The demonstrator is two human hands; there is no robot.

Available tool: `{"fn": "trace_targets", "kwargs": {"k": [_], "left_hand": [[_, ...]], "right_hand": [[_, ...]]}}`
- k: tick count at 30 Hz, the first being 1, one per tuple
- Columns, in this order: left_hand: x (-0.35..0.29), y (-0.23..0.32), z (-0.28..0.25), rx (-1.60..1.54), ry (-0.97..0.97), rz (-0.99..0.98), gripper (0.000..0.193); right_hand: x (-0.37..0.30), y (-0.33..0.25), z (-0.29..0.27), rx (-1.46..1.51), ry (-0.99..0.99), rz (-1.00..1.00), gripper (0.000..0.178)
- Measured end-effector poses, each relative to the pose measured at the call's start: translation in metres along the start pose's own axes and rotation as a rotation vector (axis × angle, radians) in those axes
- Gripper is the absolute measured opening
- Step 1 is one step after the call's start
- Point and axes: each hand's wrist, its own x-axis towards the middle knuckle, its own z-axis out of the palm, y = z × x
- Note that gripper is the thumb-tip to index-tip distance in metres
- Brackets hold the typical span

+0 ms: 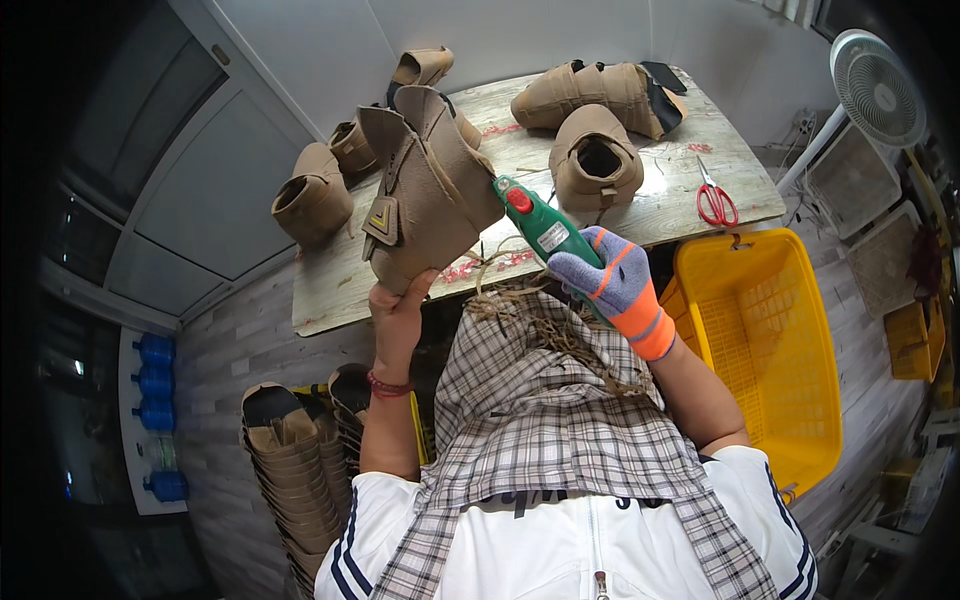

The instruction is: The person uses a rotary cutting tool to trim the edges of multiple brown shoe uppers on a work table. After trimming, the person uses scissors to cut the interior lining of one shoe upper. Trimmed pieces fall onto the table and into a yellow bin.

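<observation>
My left hand (pixel 400 308), bare with a red bracelet at the wrist, grips a brown shoe upper (pixel 440 190) by its lower end and holds it up over the table's near edge. In my right hand (pixel 622 285), in a grey and orange glove, is a green handheld power tool (pixel 545 228) with a red button. Its tip meets the right edge of the upper; the blade itself is too small to make out. Thin brown trimmings (pixel 565 340) lie across the checked apron (pixel 560 420) on my lap.
More brown uppers stand on the worn table (pixel 330 305), one (pixel 597 160) beyond the tool. Red-handled scissors (pixel 717 203) lie at its right. A yellow crate (pixel 822 390) stands at my right, stacked uppers (pixel 292 480) at my left. A white fan (pixel 878 90) is far right.
</observation>
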Motion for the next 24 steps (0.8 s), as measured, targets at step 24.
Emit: {"fn": "trace_targets", "kwargs": {"k": [24], "left_hand": [[-0.011,-0.029,0.001,0.806,-0.359,0.632,0.024]], "right_hand": [[0.030,-0.005,-0.019,0.297,-0.014,0.082,0.032]]}}
